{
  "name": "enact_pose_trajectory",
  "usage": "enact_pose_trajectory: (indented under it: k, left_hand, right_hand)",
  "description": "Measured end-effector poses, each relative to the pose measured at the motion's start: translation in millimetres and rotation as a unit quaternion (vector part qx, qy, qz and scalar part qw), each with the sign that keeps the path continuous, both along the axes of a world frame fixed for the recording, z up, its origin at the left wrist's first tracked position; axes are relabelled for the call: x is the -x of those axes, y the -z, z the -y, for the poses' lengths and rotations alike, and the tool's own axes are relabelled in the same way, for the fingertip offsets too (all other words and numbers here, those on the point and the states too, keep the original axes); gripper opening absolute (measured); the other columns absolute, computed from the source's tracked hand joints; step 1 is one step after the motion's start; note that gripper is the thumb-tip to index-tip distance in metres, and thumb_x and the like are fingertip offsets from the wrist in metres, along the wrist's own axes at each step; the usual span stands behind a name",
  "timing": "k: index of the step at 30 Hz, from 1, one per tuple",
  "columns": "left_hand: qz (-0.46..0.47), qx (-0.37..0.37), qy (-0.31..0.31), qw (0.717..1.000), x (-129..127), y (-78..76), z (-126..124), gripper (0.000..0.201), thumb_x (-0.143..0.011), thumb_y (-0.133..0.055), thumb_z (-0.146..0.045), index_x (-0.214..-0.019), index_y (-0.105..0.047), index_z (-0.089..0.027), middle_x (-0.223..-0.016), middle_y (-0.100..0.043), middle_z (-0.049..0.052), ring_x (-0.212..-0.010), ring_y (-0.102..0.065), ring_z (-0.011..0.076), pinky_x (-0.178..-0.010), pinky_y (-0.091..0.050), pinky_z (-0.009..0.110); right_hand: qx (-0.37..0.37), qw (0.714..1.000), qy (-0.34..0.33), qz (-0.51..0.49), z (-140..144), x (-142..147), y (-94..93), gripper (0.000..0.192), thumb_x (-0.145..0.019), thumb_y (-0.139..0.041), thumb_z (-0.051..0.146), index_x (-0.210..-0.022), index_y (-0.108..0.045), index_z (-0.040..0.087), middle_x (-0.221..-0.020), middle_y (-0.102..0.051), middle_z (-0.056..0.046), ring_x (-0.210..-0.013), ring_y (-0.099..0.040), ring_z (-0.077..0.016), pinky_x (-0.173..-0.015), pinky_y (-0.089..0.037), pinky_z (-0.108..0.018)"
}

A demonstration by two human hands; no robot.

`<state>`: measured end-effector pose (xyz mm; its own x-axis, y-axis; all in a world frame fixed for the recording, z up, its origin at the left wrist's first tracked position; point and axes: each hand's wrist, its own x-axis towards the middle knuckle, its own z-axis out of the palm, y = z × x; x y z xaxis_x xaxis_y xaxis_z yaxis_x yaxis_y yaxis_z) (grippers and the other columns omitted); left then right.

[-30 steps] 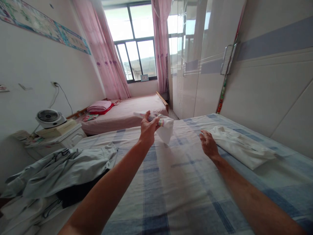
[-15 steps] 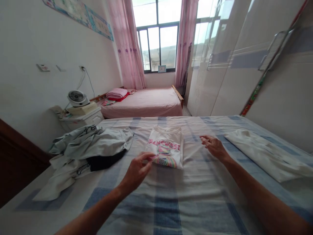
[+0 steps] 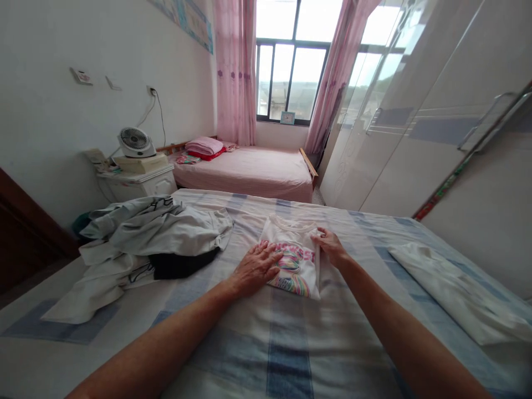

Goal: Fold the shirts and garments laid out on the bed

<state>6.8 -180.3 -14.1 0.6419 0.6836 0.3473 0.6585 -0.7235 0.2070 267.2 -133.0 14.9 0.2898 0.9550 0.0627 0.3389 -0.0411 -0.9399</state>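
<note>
A folded white T-shirt (image 3: 296, 265) with pink lettering and a rainbow print lies flat in the middle of the bed (image 3: 291, 343), which has a blue-and-white checked sheet. My left hand (image 3: 256, 266) rests palm down on the shirt's left half, fingers spread. My right hand (image 3: 331, 246) touches the shirt's right edge near its top, fingers on the fabric. Neither hand lifts the shirt.
A loose heap of grey, white and black clothes (image 3: 149, 244) lies on the bed's left side. A folded white garment (image 3: 453, 293) lies at the right. Behind stand a nightstand with a fan (image 3: 133, 142), a pink bed (image 3: 249, 172) and glossy wardrobe doors (image 3: 415, 133).
The shirt, held up in my left hand a second ago, now lies flat on the bed. Both hands have come down onto it, and the view has swung left.
</note>
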Motion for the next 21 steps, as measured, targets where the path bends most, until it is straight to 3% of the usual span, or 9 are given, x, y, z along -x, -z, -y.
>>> enact_pose_trajectory:
  k: [5, 10, 14, 18, 21]
  left_hand:
    - [-0.01, 0.012, -0.003, 1.0, 2.3, -0.9, -0.3, 0.048, -0.094, -0.038, -0.048, -0.138, -0.043, -0.029, -0.147, -0.04, 0.007, -0.137, -0.032, 0.0288, -0.108, -0.027, 0.051]
    - [-0.003, 0.003, 0.001, 1.0, 0.3, -0.1, 0.4, 0.048, -0.094, -0.037, -0.049, -0.137, -0.044, -0.028, -0.145, -0.042, 0.009, -0.136, -0.033, 0.0312, -0.105, -0.028, 0.055]
    - [0.012, -0.011, 0.002, 1.0, 0.6, -1.6, 1.1, 0.047, -0.093, -0.039, -0.048, -0.135, -0.046, -0.027, -0.143, -0.045, 0.01, -0.134, -0.037, 0.032, -0.103, -0.03, 0.056]
    - [0.059, -0.069, -0.01, 0.996, 0.4, -6.0, 0.5, 0.042, -0.093, -0.043, -0.041, -0.129, -0.052, -0.022, -0.139, -0.049, 0.011, -0.132, -0.04, 0.0286, -0.109, -0.027, 0.052]
    - [0.085, -0.105, 0.005, 0.991, -1.0, -7.1, -0.1, 0.041, -0.094, -0.042, -0.035, -0.129, -0.053, -0.017, -0.141, -0.047, 0.013, -0.135, -0.035, 0.0265, -0.111, -0.026, 0.045]
  right_hand:
    - [-0.141, 0.987, 0.021, 0.07, 0.2, -0.6, -1.5, 0.061, -0.071, -0.052, 0.032, -0.13, -0.047, 0.019, -0.103, -0.064, -0.008, -0.075, -0.061, -0.0152, -0.067, -0.052, -0.029]
    - [-0.048, 0.988, 0.061, 0.133, -4.2, -22.8, 19.1, 0.061, -0.072, -0.05, 0.036, -0.13, -0.047, 0.018, -0.102, -0.067, -0.01, -0.078, -0.064, -0.0191, -0.071, -0.053, -0.034]
    - [-0.048, 0.98, 0.069, 0.178, 1.3, -18.2, 16.5, 0.065, -0.074, -0.049, 0.042, -0.132, -0.046, 0.012, -0.122, -0.058, -0.019, -0.105, -0.059, -0.0268, -0.09, -0.047, -0.043]
    - [-0.124, 0.946, -0.005, 0.299, 31.5, 13.1, -1.7, 0.061, -0.083, -0.042, 0.045, -0.134, -0.045, 0.013, -0.137, -0.048, -0.017, -0.127, -0.044, -0.027, -0.105, -0.034, -0.046]
    - [-0.134, 0.913, -0.089, 0.375, 62.8, 37.6, -2.1, 0.058, -0.09, -0.033, 0.048, -0.141, -0.039, 0.02, -0.146, -0.04, -0.011, -0.136, -0.033, -0.0238, -0.109, -0.028, -0.046]
